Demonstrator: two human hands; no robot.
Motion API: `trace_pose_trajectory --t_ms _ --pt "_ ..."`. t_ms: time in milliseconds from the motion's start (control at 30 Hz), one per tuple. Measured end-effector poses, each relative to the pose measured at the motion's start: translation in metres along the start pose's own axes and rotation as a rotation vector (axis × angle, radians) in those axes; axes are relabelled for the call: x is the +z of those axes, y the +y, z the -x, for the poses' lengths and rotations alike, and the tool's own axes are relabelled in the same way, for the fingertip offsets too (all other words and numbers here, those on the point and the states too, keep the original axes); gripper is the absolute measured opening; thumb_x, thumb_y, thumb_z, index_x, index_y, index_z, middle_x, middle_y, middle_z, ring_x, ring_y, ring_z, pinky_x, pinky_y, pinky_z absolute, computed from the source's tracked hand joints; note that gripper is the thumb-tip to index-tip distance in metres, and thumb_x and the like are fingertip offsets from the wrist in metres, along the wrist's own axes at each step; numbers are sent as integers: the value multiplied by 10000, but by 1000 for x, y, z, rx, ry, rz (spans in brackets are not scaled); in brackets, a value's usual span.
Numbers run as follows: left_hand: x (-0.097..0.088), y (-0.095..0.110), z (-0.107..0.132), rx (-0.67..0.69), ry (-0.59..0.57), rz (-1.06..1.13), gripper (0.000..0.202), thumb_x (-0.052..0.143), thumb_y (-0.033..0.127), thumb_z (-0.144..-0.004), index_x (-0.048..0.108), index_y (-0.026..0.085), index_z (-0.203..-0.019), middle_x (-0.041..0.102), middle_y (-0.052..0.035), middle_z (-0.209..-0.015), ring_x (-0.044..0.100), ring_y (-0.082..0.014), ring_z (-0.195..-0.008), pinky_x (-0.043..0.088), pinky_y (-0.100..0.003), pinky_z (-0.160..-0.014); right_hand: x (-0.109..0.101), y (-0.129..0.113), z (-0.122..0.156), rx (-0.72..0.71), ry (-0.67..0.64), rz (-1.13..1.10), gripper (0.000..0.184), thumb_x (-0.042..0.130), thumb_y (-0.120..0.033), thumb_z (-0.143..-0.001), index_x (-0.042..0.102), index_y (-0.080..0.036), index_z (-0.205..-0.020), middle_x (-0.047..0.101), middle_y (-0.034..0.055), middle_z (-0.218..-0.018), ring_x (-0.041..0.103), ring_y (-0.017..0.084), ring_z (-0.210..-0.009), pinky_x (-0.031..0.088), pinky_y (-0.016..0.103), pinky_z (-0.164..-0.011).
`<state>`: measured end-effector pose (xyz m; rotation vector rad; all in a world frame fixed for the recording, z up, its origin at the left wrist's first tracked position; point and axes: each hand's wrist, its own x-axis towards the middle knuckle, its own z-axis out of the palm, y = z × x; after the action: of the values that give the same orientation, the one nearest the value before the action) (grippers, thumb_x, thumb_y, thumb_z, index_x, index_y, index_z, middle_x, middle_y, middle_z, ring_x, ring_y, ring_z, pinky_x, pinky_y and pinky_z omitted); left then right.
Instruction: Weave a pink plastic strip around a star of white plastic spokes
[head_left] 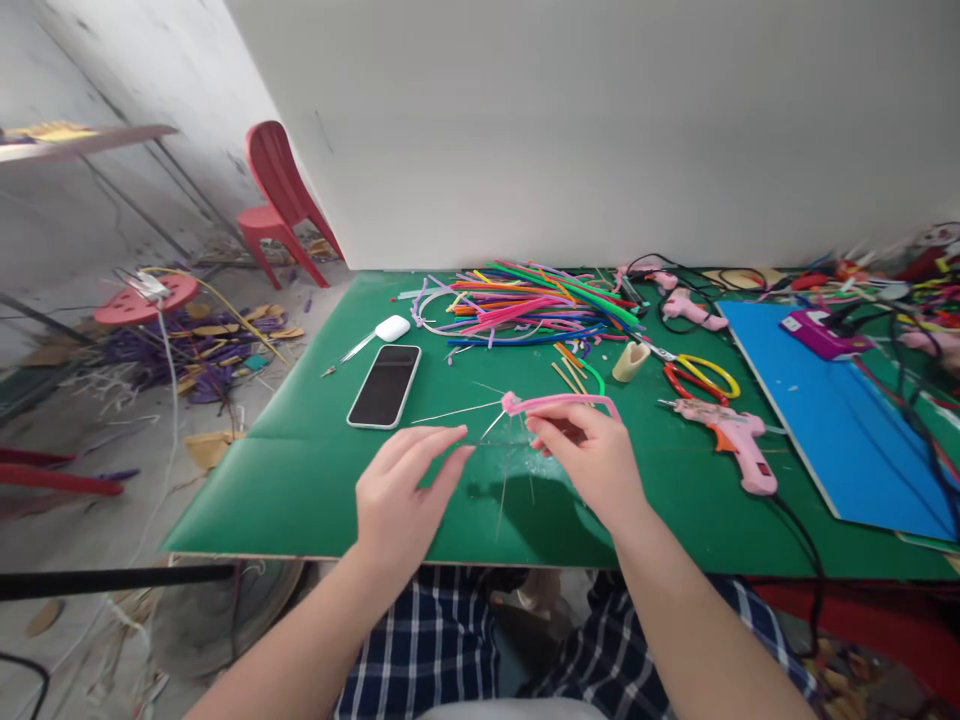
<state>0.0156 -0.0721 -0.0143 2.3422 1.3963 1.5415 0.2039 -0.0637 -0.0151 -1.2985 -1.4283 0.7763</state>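
My right hand (589,455) pinches a fuzzy pink pipe cleaner (559,401) above the green table. The strip's left end is wound into a small bundle, from which several thin pale wires (457,412) spread outward. Left of this bundle is my left hand (409,485), its fingers stretched out and its thumb apart from them. I see nothing held in it, though its fingertips are close to the wires. A phone (384,387) with a dark screen lies beyond my left hand. To the right of my right hand rests a pink glue gun (731,435).
Behind my hands lies a heap of coloured pipe cleaners (525,305) on the green table (285,480). Scissors (701,375), a cream tube (631,362), a white case (392,328) and a blue board (847,430) surround the work area. The glue gun's cord (806,545) hangs over the front edge.
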Motion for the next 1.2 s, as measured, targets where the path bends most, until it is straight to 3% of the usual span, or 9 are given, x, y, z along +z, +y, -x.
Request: trace_pose_trajectory --t_ms 167,267,367,500,667,800,1000,1200 --pt "9 11 11 29 32 13 156 616 104 -745 645 189 -873 672 -10 -778 614 -135 -720 500 -271 -705 6 2 -2 117 -15 -133 132 610 -303 -738 662 -192 -784 653 2 -642 614 122 -515 518 218 -450" --pt "12 16 16 -45 0 45 129 603 129 -763 650 194 -864 692 -14 -792 634 -137 -713 510 -262 -692 8 2 -3 149 -19 -176 127 619 -299 -730 656 -185 -772 652 6 -649 613 117 -514 514 209 -443" --pt "18 20 19 -291 -99 150 108 586 224 -788 660 209 -866 712 -13 -788 660 -146 -651 536 -252 -618 11 3 -2 164 -27 -193 125 620 -295 -731 655 -183 -776 651 9 -654 612 117 -519 514 211 -451" --pt "27 23 22 -652 -182 504 185 568 301 -796 649 199 -928 716 -13 -763 680 -164 -657 569 -260 -619 15 4 -1 169 -44 -214 136 622 -305 -732 662 -187 -784 654 9 -633 619 132 -532 525 238 -485" --pt "31 28 25 -835 -141 778 228 588 297 -782 627 153 -953 713 -46 -794 678 -159 -667 569 -244 -608 18 2 1 145 -54 -194 142 638 -307 -722 676 -189 -790 675 13 -647 634 143 -567 534 265 -566" --pt "34 30 26 -883 -102 882 222 592 289 -782 619 142 -947 708 -56 -815 670 -151 -650 566 -243 -590 19 2 0 142 -96 -242 143 633 -307 -726 683 -195 -799 688 12 -693 637 138 -584 525 257 -570" --pt "36 31 32 -859 -56 818 197 606 275 -771 643 152 -920 706 -51 -811 668 -155 -648 576 -262 -621 16 2 1 98 -162 -288 147 627 -322 -742 671 -197 -806 678 16 -761 626 142 -683 507 253 -612" --pt "36 27 38 -823 -93 813 187 602 267 -775 645 177 -933 708 -41 -854 675 -168 -739 571 -280 -715 14 0 4 106 -159 -277 143 632 -325 -747 666 -201 -809 664 7 -742 609 132 -674 491 243 -604"
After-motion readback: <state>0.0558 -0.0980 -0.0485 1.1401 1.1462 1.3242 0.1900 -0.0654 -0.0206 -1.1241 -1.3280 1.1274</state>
